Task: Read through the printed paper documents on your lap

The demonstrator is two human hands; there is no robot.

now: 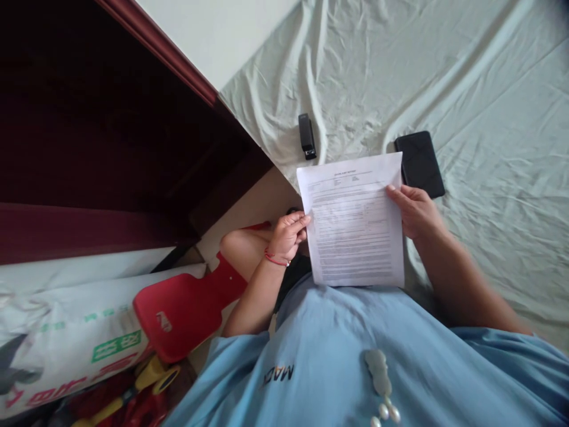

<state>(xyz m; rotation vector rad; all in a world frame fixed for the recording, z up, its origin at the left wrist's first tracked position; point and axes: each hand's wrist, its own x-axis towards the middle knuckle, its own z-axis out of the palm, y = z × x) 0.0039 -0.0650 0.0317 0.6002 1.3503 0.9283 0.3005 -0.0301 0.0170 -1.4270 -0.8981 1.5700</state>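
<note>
From my end I see a wrinkled pale green cloth (498, 89), its left edge running beside dark wooden furniture (111, 118) with maroon trim (166, 50). Off the cloth's upper left corner is a white surface (213, 35); wall or tabletop, I can't tell. Past the left edge I get pale floor (258, 200) and a red chair (178, 320). Deep shadow fills the furniture.

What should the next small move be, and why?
Probably lower the paper onto the cloth near the stapler. The left grip and the right grip are holding opposite side edges of the paper, so neither looks free, while the stapler lies untouched on the cloth, just past the paper's top-left corner in this view.
</note>
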